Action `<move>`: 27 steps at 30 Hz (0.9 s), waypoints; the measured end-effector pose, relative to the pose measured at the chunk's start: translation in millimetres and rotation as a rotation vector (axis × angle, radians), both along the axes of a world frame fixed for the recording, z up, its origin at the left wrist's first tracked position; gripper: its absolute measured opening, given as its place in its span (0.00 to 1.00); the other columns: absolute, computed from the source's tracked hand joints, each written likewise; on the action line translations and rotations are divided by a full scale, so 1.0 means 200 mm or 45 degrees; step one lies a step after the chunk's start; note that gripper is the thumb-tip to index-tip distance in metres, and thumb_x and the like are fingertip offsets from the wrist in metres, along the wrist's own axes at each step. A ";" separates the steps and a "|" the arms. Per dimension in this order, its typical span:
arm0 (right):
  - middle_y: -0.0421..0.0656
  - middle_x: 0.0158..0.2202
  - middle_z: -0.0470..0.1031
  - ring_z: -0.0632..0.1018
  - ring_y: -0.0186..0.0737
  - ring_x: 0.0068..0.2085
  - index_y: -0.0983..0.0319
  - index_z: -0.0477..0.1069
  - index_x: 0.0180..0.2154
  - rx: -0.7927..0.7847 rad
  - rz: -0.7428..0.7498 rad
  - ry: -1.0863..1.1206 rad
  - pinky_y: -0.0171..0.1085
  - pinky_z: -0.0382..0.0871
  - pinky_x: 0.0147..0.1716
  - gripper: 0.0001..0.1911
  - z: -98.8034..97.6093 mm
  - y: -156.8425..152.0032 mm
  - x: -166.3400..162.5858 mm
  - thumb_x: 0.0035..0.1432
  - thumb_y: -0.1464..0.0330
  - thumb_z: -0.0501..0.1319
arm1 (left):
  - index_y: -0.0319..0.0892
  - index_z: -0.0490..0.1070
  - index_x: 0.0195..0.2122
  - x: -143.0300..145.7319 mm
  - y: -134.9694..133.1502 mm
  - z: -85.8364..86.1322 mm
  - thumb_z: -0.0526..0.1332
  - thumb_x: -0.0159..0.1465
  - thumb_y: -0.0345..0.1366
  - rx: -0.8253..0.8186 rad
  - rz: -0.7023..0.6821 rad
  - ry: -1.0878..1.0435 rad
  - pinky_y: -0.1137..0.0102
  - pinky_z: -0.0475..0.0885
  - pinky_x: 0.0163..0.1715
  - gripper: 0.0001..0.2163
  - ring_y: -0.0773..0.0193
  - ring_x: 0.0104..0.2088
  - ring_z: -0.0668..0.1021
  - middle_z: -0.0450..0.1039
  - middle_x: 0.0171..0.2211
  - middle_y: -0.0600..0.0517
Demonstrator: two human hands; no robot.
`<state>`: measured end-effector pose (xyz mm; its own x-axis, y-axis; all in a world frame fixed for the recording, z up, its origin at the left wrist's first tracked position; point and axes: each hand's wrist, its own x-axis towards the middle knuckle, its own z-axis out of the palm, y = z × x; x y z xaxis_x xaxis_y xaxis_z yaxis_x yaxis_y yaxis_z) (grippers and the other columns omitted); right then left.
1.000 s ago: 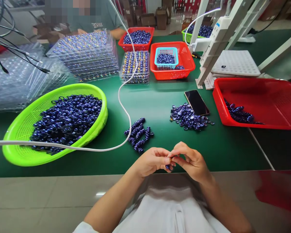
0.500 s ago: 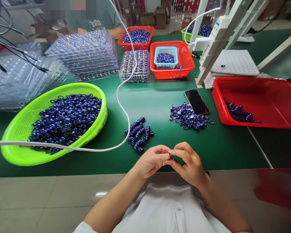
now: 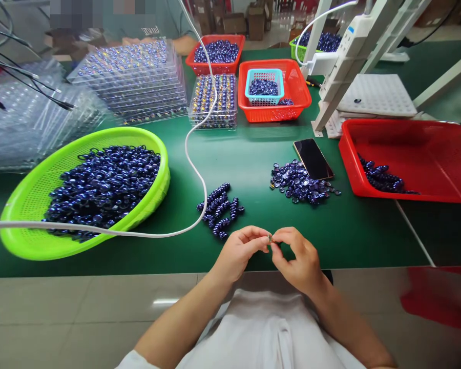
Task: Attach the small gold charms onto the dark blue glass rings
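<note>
My left hand (image 3: 238, 253) and my right hand (image 3: 299, 259) meet fingertip to fingertip over the near edge of the green table. Pinched between them is a small shiny part (image 3: 271, 239), mostly covered by the fingers; its kind cannot be made out. Just beyond my left hand, rows of dark blue glossy rings (image 3: 219, 209) lie stacked against each other. Past my right hand spreads a loose pile of small round blue pieces (image 3: 301, 182), touching a black phone (image 3: 313, 159).
At left, a tilted green basket (image 3: 13, 233) holds many blue rings, with a white cable (image 3: 194, 169) crossing it. Clear trays (image 3: 126, 102) are stacked behind. A red tray (image 3: 426, 159) stands at right; a red basket (image 3: 299, 110) holds a light-blue one (image 3: 264, 100).
The fingertips of both hands have shifted around the small part, and a bit of it now shows between them. My right fingers are curled in more. The view has shifted slightly.
</note>
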<state>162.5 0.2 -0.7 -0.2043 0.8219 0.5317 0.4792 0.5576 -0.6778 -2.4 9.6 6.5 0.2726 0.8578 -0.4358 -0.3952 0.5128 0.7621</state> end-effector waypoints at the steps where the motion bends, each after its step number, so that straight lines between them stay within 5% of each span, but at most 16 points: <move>1: 0.42 0.35 0.76 0.79 0.39 0.36 0.56 0.66 0.42 -0.027 -0.020 0.017 0.38 0.75 0.36 0.12 0.00 0.00 0.00 0.59 0.77 0.59 | 0.37 0.79 0.33 0.01 0.00 0.00 0.72 0.54 0.36 0.046 0.019 0.051 0.71 0.70 0.35 0.09 0.67 0.29 0.77 0.78 0.28 0.51; 13: 0.44 0.42 0.77 0.79 0.40 0.43 0.58 0.67 0.43 -0.312 -0.006 0.140 0.39 0.74 0.44 0.11 0.01 -0.04 0.00 0.59 0.76 0.57 | 0.39 0.80 0.33 0.05 -0.06 0.00 0.70 0.56 0.37 0.221 0.153 0.296 0.70 0.74 0.36 0.07 0.64 0.31 0.79 0.81 0.30 0.50; 20: 0.42 0.39 0.77 0.79 0.38 0.42 0.58 0.71 0.39 -0.559 0.054 0.330 0.37 0.74 0.42 0.05 0.01 -0.03 -0.01 0.63 0.72 0.58 | 0.41 0.81 0.36 0.06 -0.11 -0.04 0.65 0.61 0.33 0.539 0.204 0.438 0.71 0.74 0.35 0.05 0.64 0.32 0.79 0.80 0.30 0.50; 24: 0.42 0.40 0.76 0.78 0.39 0.44 0.57 0.70 0.38 -0.507 0.059 0.327 0.38 0.72 0.43 0.05 -0.01 -0.03 0.01 0.63 0.73 0.59 | 0.41 0.78 0.39 0.04 -0.11 -0.05 0.63 0.64 0.33 0.607 0.134 0.511 0.69 0.77 0.37 0.06 0.62 0.34 0.81 0.81 0.35 0.48; 27: 0.43 0.41 0.75 0.77 0.40 0.44 0.57 0.69 0.37 -0.462 0.050 0.274 0.39 0.70 0.44 0.05 0.00 -0.02 0.03 0.63 0.74 0.58 | 0.42 0.76 0.44 -0.04 -0.06 -0.02 0.62 0.65 0.32 0.862 0.054 0.843 0.66 0.77 0.41 0.07 0.60 0.38 0.82 0.81 0.38 0.47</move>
<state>168.2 -4.6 -1.3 -0.1551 0.9575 0.2430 0.2883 0.2792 -0.9159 -10.0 -2.1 1.7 0.1108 0.9885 0.1029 0.2156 -0.1250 0.9685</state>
